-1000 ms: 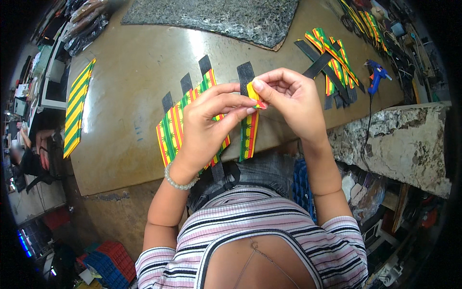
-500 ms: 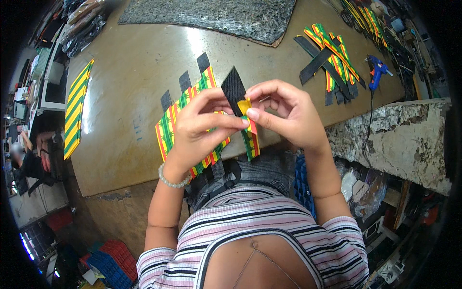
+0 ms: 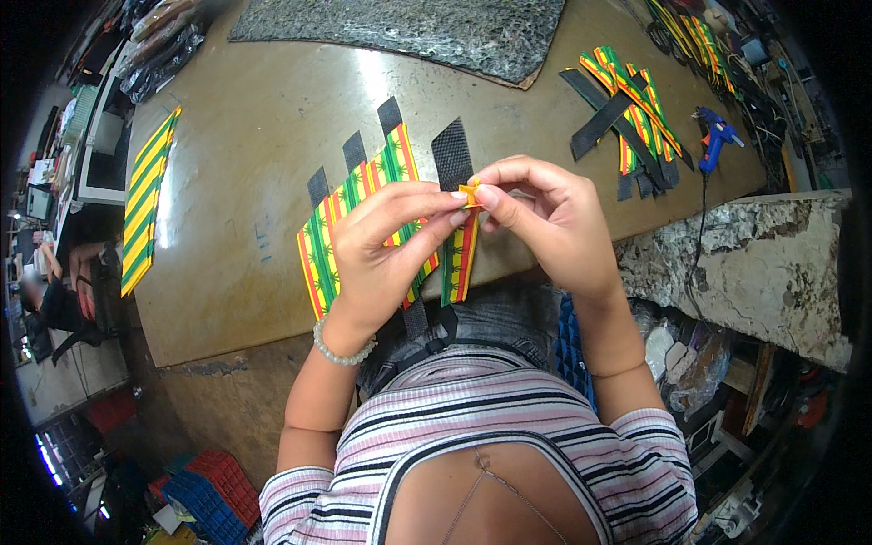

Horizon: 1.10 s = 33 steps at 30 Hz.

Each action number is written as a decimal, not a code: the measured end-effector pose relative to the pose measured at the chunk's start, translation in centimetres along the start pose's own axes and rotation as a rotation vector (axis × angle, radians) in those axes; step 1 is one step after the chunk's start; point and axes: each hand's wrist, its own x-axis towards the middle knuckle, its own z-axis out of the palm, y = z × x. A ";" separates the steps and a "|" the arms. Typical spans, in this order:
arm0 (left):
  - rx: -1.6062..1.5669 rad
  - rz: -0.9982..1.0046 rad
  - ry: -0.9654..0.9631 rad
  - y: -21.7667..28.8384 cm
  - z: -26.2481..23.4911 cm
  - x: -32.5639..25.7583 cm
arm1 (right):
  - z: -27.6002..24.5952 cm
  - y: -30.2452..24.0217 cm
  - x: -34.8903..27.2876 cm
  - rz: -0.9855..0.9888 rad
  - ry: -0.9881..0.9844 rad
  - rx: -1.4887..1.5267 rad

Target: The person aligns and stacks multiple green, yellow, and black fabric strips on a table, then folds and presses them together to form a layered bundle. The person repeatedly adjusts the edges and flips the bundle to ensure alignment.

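Observation:
Between the fingertips of both hands is a small folded yellow piece (image 3: 471,193). My left hand (image 3: 391,241), with a beaded bracelet on its wrist, pinches it from one side; my right hand (image 3: 554,213) pinches it from the other. Just behind the fingers runs a strap with a black woven end (image 3: 451,150) and a green, yellow and red leaf-patterned part (image 3: 460,263). Whether the fingers also grip this strap is hidden. Left of it, partly under my left hand, several patterned strips (image 3: 322,245) lie side by side with black ends sticking out.
A pile of patterned and black straps (image 3: 636,118) lies at the right, beside a blue glue gun (image 3: 717,138) with a hanging cord. A diagonally striped piece (image 3: 150,204) lies far left. A dark mottled sheet (image 3: 400,36) covers the table's back. The front table edge is near my waist.
The strap has turned more upright, its black end moving slightly right and its patterned end left. My fingers have closed in around the yellow piece, and my left hand has shifted slightly right.

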 end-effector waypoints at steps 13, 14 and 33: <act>-0.156 -0.289 0.009 0.5 -0.2 0.7 | -0.6 1.6 1.6 0.093 -0.064 0.206; -0.205 -0.315 0.016 0.5 -0.1 0.7 | -0.5 1.7 1.6 0.086 -0.059 0.197; -0.238 -0.366 0.057 0.4 -1.0 0.6 | 0.7 1.9 1.8 0.050 -0.080 0.174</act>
